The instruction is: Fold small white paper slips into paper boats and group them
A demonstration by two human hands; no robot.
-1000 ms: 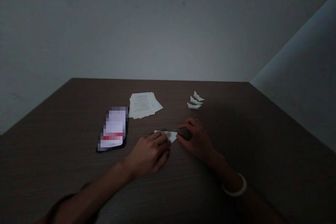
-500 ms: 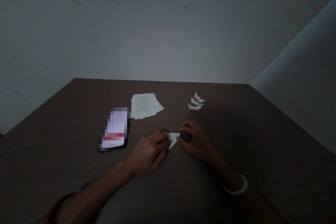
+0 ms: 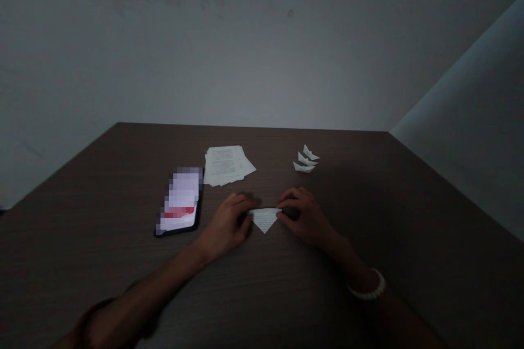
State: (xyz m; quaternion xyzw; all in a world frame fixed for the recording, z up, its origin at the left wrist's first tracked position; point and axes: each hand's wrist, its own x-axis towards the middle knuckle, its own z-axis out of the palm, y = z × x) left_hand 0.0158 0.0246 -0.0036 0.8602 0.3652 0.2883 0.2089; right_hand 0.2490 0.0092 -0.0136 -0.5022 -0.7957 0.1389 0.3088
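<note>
While both hands (image 3: 225, 226) (image 3: 305, 217) grip a paper triangle (image 3: 265, 219), forearms (image 3: 155, 278) (image 3: 352, 267) splay outward.

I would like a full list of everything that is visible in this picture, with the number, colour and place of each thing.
White folded paper triangle: one, white with printed lines, on the table between the hands.
Small white paper boats: three, white, in a row near the far table edge.
Stack of printed paper sheets: one stack, off-white, on the table, beyond the hands.
Black smartphone: one, black edge, blurred screen, left of the stack.
Dark brown wood-grain table: one, under everything.
Grey wall: grey, behind the table.
White beaded bracelet: one, white, on the right wrist.
Left hand: one, at the triangle's left end.
Right hand: one, at the triangle's right end.
</note>
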